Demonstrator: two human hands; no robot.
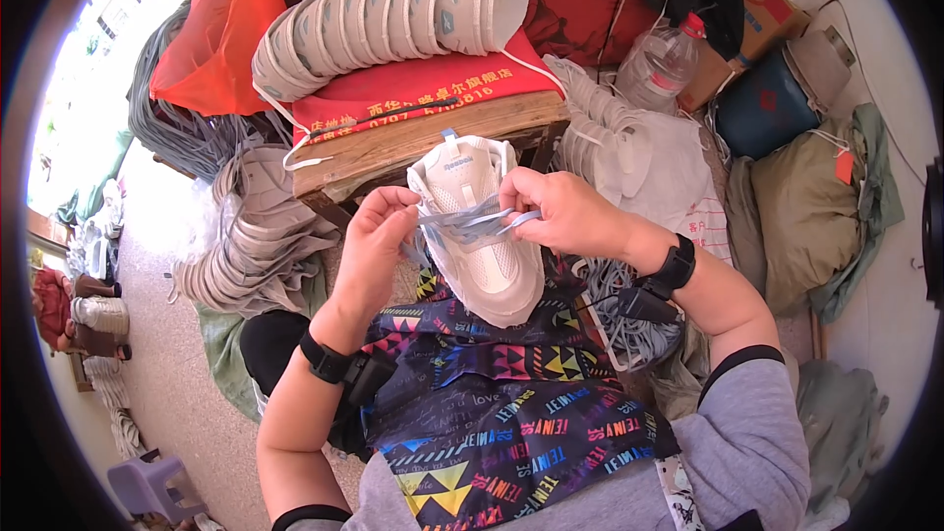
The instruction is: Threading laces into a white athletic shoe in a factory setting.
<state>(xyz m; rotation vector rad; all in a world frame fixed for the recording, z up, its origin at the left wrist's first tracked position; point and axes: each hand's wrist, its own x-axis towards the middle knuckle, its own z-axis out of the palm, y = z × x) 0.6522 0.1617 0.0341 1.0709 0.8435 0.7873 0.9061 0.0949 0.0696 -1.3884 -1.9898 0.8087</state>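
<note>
The fingers of our left hand [372,244] and right hand [572,214] pinch the pale blue lace [477,224] across a white shoe [492,275], toe toward us over our patterned apron [511,423]; beyond, the wooden worktop [379,162] carries nested uppers [393,28] on red cloth [423,98].

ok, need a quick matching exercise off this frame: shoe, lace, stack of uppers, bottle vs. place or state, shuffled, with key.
Column one
1. white shoe
2. pale blue lace
3. row of nested shoe uppers
4. clear bottle

Column two
A. lies on a red cloth
B. has a red cap
C. held by the left hand and the right hand
D. toe points toward the dark patterned apron

Right pairs
1-D; 2-C; 3-A; 4-B
</note>
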